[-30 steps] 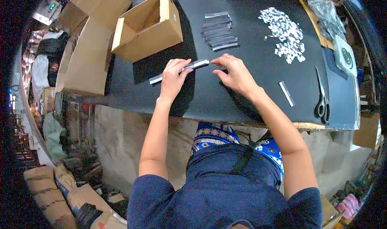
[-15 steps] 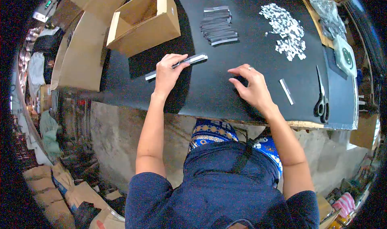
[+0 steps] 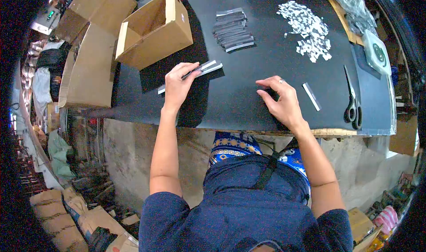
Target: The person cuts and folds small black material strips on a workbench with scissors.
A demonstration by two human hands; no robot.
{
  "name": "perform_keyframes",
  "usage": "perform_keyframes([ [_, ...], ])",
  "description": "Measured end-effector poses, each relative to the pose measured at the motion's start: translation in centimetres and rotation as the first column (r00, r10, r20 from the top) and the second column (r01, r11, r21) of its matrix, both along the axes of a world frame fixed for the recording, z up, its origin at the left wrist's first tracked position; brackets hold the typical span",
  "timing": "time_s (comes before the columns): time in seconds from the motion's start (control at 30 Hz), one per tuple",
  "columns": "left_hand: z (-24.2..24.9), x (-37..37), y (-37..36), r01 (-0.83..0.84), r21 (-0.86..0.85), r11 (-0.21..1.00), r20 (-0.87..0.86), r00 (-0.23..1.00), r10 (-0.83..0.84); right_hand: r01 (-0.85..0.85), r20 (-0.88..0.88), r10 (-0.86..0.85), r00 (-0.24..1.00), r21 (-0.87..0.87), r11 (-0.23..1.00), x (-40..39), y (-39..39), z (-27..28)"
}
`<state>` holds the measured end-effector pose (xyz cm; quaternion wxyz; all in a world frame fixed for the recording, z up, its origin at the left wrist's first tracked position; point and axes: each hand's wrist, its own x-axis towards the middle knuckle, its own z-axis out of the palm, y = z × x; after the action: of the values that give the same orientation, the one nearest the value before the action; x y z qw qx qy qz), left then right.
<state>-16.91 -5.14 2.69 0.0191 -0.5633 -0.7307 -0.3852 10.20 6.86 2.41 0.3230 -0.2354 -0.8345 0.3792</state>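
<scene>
Pinched between the thumb and fingers of my left hand (image 3: 180,84) are black-and-white strips (image 3: 209,67), which stick out to the right and lower left over the black table (image 3: 239,97). My right hand (image 3: 280,99) hovers over the table with thumb and fingers apart, holding nothing. One loose strip (image 3: 311,96) lies to its right. Beyond my hands is a stack of similar strips (image 3: 233,30), and to the right of it a heap of small white and black pieces (image 3: 306,26). Scissors (image 3: 351,101) rest near the table's right side.
An open cardboard box (image 3: 162,41) stands at the back left, beside a larger carton (image 3: 91,66). A clear plastic bag (image 3: 353,8) and a clear container with a green ring (image 3: 377,52) are at the right edge.
The strips at my left hand have fanned apart slightly at their right end. My right hand stays open, nearly in place. The whole view has shifted a little.
</scene>
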Motion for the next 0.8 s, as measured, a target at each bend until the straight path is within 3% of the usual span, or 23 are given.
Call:
perform_keyframes([
  [0.27,1.6,0.0,-0.5,0.011,-0.035,0.999,0.148,0.989,-0.006,0.003,-0.032,-0.002,0.999,0.011,1.000,0.0,-0.1,0.1],
  [0.33,2.1,0.0,-0.7,0.052,-0.028,0.998,0.264,0.964,-0.043,-0.001,-0.060,0.003,0.998,0.032,0.999,-0.1,-0.1,0.2],
  [0.57,4.0,1.8,-1.0,0.113,-0.013,0.993,0.339,0.935,-0.102,0.009,-0.087,-0.007,0.996,0.025,1.000,-0.2,-0.3,0.5],
  [0.67,4.2,4.9,-0.2,0.167,-0.017,0.986,0.221,0.962,-0.159,0.053,-0.145,-0.066,0.987,-0.091,0.994,-0.3,-0.3,0.2],
  [0.73,3.2,7.9,0.6,0.220,0.000,0.976,0.118,0.969,-0.218,0.019,-0.194,-0.161,0.968,-0.582,0.813,-0.2,-0.1,0.0],
  [0.8,1.9,10.5,1.5,0.278,0.028,0.960,0.014,0.960,-0.279,-0.001,-0.219,-0.171,0.961,-0.618,0.786,0.5,0.2,-0.6],
])
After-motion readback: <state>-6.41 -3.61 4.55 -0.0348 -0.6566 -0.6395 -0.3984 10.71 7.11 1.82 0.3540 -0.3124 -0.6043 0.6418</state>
